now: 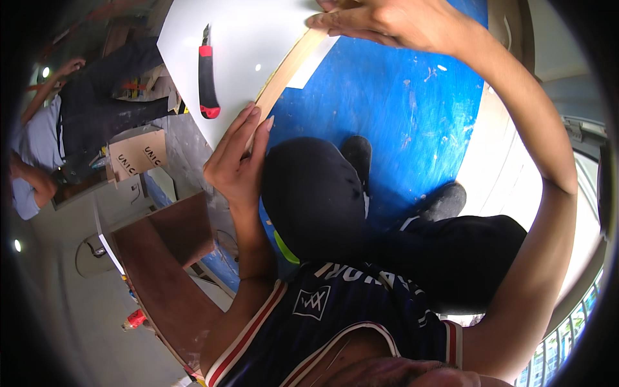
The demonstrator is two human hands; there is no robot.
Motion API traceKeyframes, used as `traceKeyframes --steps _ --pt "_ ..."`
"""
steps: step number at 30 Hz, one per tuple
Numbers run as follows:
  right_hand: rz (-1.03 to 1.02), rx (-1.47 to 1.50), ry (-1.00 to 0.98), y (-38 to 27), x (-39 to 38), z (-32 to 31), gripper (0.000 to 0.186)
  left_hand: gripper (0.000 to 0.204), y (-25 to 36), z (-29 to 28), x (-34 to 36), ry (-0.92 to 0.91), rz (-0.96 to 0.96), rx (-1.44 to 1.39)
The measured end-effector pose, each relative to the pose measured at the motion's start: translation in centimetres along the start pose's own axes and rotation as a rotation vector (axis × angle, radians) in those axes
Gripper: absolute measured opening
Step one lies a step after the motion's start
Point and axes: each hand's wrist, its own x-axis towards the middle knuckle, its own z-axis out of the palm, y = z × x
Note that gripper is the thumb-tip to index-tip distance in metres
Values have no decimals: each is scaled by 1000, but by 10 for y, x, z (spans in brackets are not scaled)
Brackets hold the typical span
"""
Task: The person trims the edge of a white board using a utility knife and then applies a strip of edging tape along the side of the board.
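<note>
A narrow strip of pale wood [284, 72] lies slantwise along the edge of a white board [251, 39]. My left hand [235, 158] pinches its near end, thumb on one side and fingers on the other. At the far end my right hand [367, 22] grips the strip, with some fingertips cut off by the top of the picture. A red and black utility knife [206, 80] rests on the white board, left of the strip, its blade end pointing away from me. Neither hand touches the knife.
Beneath the board is a blue, scuffed surface [393, 97], with my dark shoes [445, 200] on it. A cardboard box [137, 155] and a brown wooden panel [174, 229] stand at the left. Another person [71, 122] in dark trousers is at the far left.
</note>
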Motion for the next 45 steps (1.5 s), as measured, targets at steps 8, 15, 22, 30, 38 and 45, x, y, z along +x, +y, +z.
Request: traceKeyframes --steps 8,15,22,30,38,45 --pt "-72 51 -19 5 -1 -9 27 27 6 4 -5 -13 -57 32" --pt "-82 98 12 2 1 1 27 24 11 -12 -2 -12 16 145" --pt "11 160 -125 -2 -3 -31 32 22 16 -24 10 -6 133 100" --pt "438 707 -20 6 7 -50 25 23 35 -57 12 126 86 -37" --pt "448 759 -275 9 3 -52 32 20 28 -37 8 -171 -395 -81" --pt "161 -154 -318 -6 7 -30 41 21 12 -25 5 -229 -202 56"
